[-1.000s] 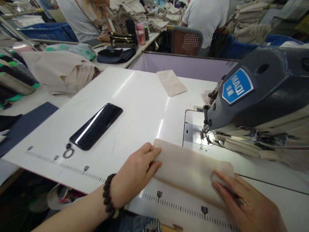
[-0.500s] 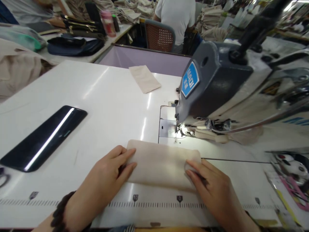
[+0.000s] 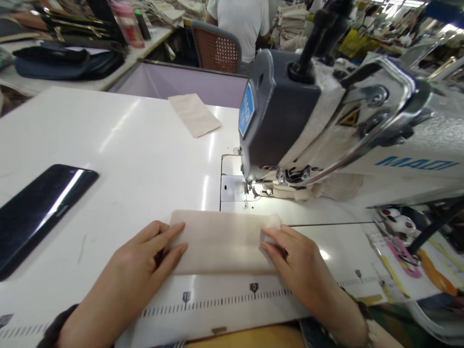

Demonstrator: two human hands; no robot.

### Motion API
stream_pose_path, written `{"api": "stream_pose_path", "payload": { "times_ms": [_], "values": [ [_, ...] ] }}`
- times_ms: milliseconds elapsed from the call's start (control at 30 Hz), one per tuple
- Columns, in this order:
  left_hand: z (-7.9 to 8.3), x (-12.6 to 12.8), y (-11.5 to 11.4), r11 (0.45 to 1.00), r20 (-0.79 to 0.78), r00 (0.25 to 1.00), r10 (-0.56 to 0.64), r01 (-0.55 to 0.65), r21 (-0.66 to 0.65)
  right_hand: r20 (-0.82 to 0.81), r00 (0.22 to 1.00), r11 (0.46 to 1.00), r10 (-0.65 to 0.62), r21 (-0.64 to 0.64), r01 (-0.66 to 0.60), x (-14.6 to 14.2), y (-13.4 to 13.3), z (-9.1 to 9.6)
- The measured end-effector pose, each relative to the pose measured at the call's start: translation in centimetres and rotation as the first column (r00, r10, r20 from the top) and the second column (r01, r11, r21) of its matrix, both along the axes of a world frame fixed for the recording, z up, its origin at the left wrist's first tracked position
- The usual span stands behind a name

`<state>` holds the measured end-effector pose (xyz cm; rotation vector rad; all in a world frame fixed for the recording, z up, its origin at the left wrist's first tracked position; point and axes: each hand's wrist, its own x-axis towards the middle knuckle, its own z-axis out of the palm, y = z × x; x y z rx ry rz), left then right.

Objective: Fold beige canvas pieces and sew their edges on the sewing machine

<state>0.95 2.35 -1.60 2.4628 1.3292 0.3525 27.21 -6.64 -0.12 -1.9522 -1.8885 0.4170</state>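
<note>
A folded beige fabric piece (image 3: 221, 244) lies in front of the sewing machine (image 3: 286, 116), near the table's front edge. My left hand (image 3: 145, 261) pinches its left end between thumb and fingers. At the opposite end, my right hand (image 3: 297, 261) grips the cloth, where a corner is turned up at the fingertips. The fabric sits just short of the lit needle plate (image 3: 233, 187) and is apart from the presser foot. Another flat beige fabric piece (image 3: 195, 115) rests farther back on the white tabletop (image 3: 145, 159).
A dark phone (image 3: 43, 208) lies on the left. Printed ruler marks (image 3: 217, 303) run along the front edge. Scissors with a pink part (image 3: 402, 256) and an orange-handled tool (image 3: 437, 273) are at right. Beyond the purple partition, a person in a white shirt (image 3: 239, 24) sits by a chair (image 3: 217, 50).
The whole view has shifted to the right, so the machine, phone and cloth appear farther left. Both hands keep hold of the fabric, which now looks straighter and flatter.
</note>
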Motion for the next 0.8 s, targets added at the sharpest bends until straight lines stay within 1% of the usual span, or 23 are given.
{"api": "stream_pose_path", "payload": {
  "times_ms": [100,133,200,233,267,333,367,400,433,467,533,567,600,667,700,800],
  "values": [
    [0.2,0.1,-0.1,1.0,-0.054,0.998,-0.012,0.013,0.021,0.14,0.989,0.998,-0.047,-0.037,0.052,0.2,0.0,0.4],
    [0.3,0.2,0.0,0.999,-0.07,0.997,-0.024,0.027,0.042,0.188,0.98,0.996,-0.064,-0.042,0.073,0.3,-0.1,0.5],
    [0.6,0.3,0.1,0.99,-0.081,0.995,-0.056,0.066,0.125,0.258,0.962,0.995,-0.087,-0.034,0.099,0.4,-0.2,0.7],
    [0.6,0.3,0.2,0.979,-0.08,0.992,-0.099,0.112,0.172,0.284,0.955,0.995,-0.09,-0.019,0.099,0.5,-0.2,0.8],
    [0.7,0.4,0.3,0.959,-0.083,0.981,-0.175,0.189,0.209,0.306,0.948,0.996,-0.084,-0.001,0.089,0.5,-0.2,0.9],
    [0.8,0.7,0.6,0.893,-0.103,0.919,-0.38,0.394,0.216,0.34,0.939,0.998,-0.051,0.058,0.033,0.6,0.0,0.9],
    [1.0,1.0,0.7,0.854,-0.114,0.874,-0.472,0.485,0.189,0.353,0.935,0.995,-0.02,0.099,-0.017,0.6,0.1,0.9],
    [1.2,1.4,0.8,0.82,-0.12,0.836,-0.536,0.549,0.163,0.364,0.931,0.987,0.029,0.139,-0.085,0.6,0.3,0.9],
    [1.6,2.0,0.9,0.806,-0.125,0.818,-0.561,0.574,0.141,0.371,0.923,0.97,0.1,0.169,-0.173,0.6,0.5,0.9],
    [2.0,2.7,0.8,0.813,-0.134,0.821,-0.555,0.57,0.123,0.37,0.909,0.946,0.192,0.177,-0.272,0.6,0.8,1.0],
    [3.0,4.1,0.6,0.844,-0.18,0.844,-0.505,0.526,0.099,0.34,0.866,0.892,0.367,0.137,-0.432,0.2,1.3,1.2],
    [3.3,4.9,0.4,0.857,-0.22,0.849,-0.48,0.507,0.089,0.315,0.85,0.876,0.422,0.1,-0.472,-0.1,1.5,1.3],
    [3.5,5.5,0.2,0.865,-0.263,0.85,-0.457,0.493,0.09,0.29,0.845,0.873,0.449,0.058,-0.484,-0.4,1.7,1.4],
    [3.3,6.4,-0.4,0.879,-0.327,0.85,-0.412,0.466,0.104,0.275,0.851,0.885,0.448,0.001,-0.466,-1.1,1.9,1.3],
    [2.9,6.6,-0.7,0.888,-0.333,0.861,-0.385,0.444,0.122,0.289,0.851,0.889,0.438,-0.001,-0.457,-1.5,1.8,1.0],
    [1.4,6.6,-1.2,0.915,-0.275,0.91,-0.309,0.364,0.174,0.357,0.843,0.892,0.403,0.054,-0.449,-2.1,1.5,-0.1]
  ]
}}
